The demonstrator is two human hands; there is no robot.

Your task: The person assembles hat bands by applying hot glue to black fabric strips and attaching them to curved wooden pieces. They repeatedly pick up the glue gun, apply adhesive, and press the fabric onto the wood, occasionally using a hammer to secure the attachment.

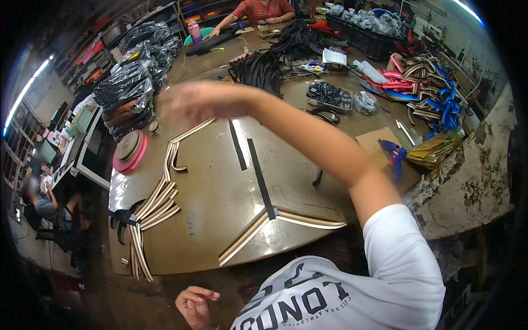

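My right hand [192, 103] is raised over the far left of the table, its arm reaching across; motion smears its fingers. Low at the front edge, my left hand [195, 305] hangs with loosely bent fingers apart and nothing visible in them. Between them on the table, a striped brown-and-cream webbing strap [245, 237] makes a wide angle, with a black strap [259, 179] running away from its peak. Another black strap [237, 144] lies beside that one. To the left is a fanned bundle of striped straps [157, 206] with black pieces at its side.
A pink-edged webbing roll [131, 152] sits at the left edge, near black plastic-wrapped bundles [135, 77]. A blue glue gun [393, 154] rests on cardboard [377, 140] at right. Farther back are a box of black buckles [329, 94], piled colored straps [423, 82] and a person [264, 10].
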